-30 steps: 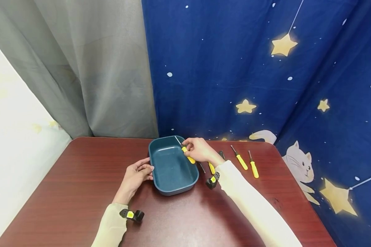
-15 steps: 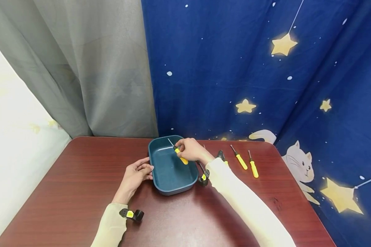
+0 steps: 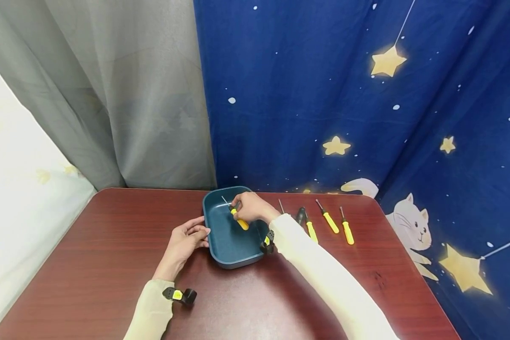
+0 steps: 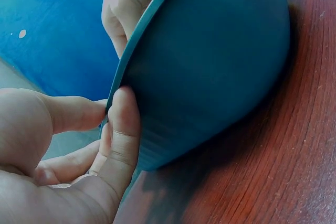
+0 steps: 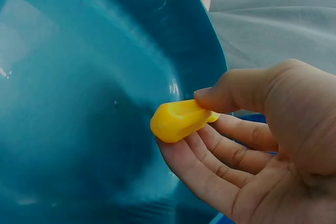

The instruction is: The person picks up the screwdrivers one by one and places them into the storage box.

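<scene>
In the head view a dark teal plastic bin point(image 3: 229, 248) stands at the middle of the table. My left hand point(image 3: 187, 240) pinches its left rim between thumb and fingers, which the left wrist view shows close up on the bin's outer wall point(image 4: 210, 66). My right hand point(image 3: 251, 208) holds a yellow-handled screwdriver point(image 3: 242, 224) over the inside of the bin, its thin metal shaft pointing to the back left. Seen from the right wrist, thumb and fingers pinch the yellow handle point(image 5: 178, 121), and the bin floor below has nothing on it.
Right of the bin lie more yellow-handled screwdrivers: one at the far right point(image 3: 347, 232), a second beside it point(image 3: 331, 223) and a third point(image 3: 311, 231) partly behind the right sleeve. A black handle point(image 3: 300, 215) lies near them. Curtains hang behind the table point(image 3: 110, 245).
My right hand has carried the screwdriver leftward and slightly toward me, from the bin's right rim to above its inside. The left hand has stayed on the rim.
</scene>
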`<state>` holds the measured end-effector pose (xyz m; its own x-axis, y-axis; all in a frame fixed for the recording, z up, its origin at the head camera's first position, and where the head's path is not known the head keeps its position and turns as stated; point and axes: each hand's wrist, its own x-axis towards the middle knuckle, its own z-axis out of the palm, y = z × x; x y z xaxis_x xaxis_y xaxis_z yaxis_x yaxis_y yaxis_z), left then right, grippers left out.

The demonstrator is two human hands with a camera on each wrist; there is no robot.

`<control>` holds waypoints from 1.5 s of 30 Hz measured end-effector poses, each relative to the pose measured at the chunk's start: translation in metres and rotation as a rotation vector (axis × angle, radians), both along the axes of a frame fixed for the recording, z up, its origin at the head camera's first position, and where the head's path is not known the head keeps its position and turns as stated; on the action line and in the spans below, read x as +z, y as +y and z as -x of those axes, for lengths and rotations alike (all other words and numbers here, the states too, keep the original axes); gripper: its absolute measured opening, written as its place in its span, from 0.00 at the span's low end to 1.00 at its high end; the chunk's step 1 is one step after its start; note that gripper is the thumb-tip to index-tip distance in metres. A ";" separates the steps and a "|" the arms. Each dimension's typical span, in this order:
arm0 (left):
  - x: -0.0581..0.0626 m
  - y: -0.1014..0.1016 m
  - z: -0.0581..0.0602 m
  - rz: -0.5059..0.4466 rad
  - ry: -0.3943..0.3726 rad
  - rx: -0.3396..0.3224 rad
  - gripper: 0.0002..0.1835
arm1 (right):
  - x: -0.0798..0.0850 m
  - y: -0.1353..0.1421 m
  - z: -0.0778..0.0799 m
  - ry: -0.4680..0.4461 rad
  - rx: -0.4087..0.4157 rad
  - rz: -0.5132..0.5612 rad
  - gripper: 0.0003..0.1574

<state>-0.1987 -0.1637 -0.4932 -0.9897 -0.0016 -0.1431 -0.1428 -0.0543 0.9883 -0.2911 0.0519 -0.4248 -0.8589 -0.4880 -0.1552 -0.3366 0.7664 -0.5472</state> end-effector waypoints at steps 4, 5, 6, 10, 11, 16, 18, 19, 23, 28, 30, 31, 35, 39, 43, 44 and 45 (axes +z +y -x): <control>0.000 -0.001 0.000 0.006 -0.003 -0.002 0.29 | -0.001 -0.008 0.001 -0.065 -0.009 0.003 0.24; 0.001 -0.002 0.000 0.007 -0.002 -0.004 0.30 | -0.001 -0.010 0.002 -0.079 -0.014 0.002 0.24; 0.001 -0.002 0.000 0.006 -0.002 -0.004 0.29 | -0.002 -0.012 0.002 -0.089 -0.020 -0.006 0.25; 0.002 -0.002 0.000 0.006 0.001 -0.011 0.29 | -0.003 -0.019 0.004 -0.136 -0.051 -0.010 0.25; 0.002 -0.001 -0.001 0.004 0.001 -0.009 0.29 | -0.004 -0.021 0.004 -0.147 -0.059 -0.011 0.25; 0.000 -0.002 0.000 0.013 0.002 -0.013 0.29 | -0.006 -0.029 0.005 -0.207 -0.080 0.008 0.24; -0.001 -0.003 0.000 0.018 -0.001 -0.010 0.29 | -0.008 -0.032 0.006 -0.229 -0.081 0.027 0.22; -0.001 -0.004 0.000 0.020 -0.001 -0.010 0.28 | -0.009 -0.034 0.006 -0.239 -0.080 0.036 0.20; -0.001 -0.005 -0.001 0.022 0.002 -0.007 0.28 | -0.013 -0.041 0.006 -0.260 -0.089 0.045 0.06; 0.000 -0.004 -0.001 0.020 0.001 -0.009 0.28 | -0.016 -0.048 0.007 -0.273 -0.124 0.014 0.26; 0.000 -0.004 -0.001 0.024 -0.003 -0.009 0.29 | -0.018 -0.051 0.008 -0.281 -0.137 0.004 0.29; -0.001 -0.003 0.000 0.027 -0.005 -0.009 0.28 | -0.019 -0.052 0.008 -0.280 -0.142 0.000 0.29; -0.003 -0.003 0.001 0.039 -0.010 -0.006 0.28 | -0.022 -0.056 0.007 -0.278 -0.150 -0.014 0.30; -0.003 -0.003 0.001 0.037 -0.004 -0.008 0.28 | -0.025 -0.059 0.004 -0.306 -0.148 -0.002 0.28; -0.002 -0.002 0.000 0.024 -0.004 -0.012 0.28 | -0.027 -0.061 0.002 -0.329 -0.161 0.014 0.25; -0.001 -0.002 0.000 0.025 -0.004 -0.015 0.28 | -0.028 -0.062 0.002 -0.327 -0.162 0.013 0.25; -0.001 -0.002 0.000 0.022 -0.006 -0.013 0.28 | -0.029 -0.063 0.002 -0.324 -0.161 0.011 0.24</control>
